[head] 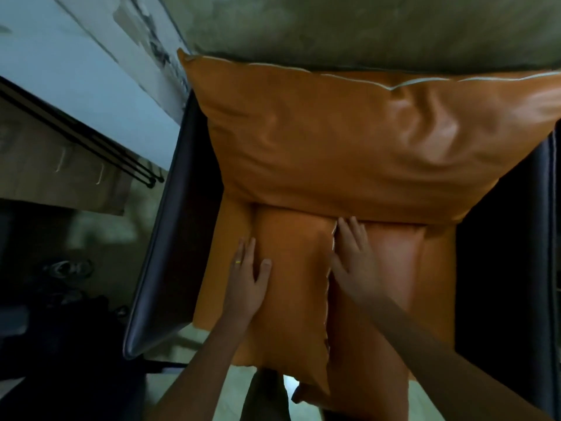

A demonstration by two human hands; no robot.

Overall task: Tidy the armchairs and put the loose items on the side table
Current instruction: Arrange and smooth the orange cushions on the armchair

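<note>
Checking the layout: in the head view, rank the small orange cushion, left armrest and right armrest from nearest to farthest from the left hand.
1. Small orange cushion, directly under the left hand, touching.
2. Left armrest, dark, just off to the left.
3. Right armrest, far over on the right.

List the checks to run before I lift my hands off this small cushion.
1. Left hand flat on the small orange leather cushion: ok.
2. Right hand flat at its right seam: ok.
3. Large orange leather back cushion standing behind it: ok.
4. Small cushion wholly on the seat: not ok, its near end seems to overhang.
5. Side table's place known: cannot tell, not in view.
</note>
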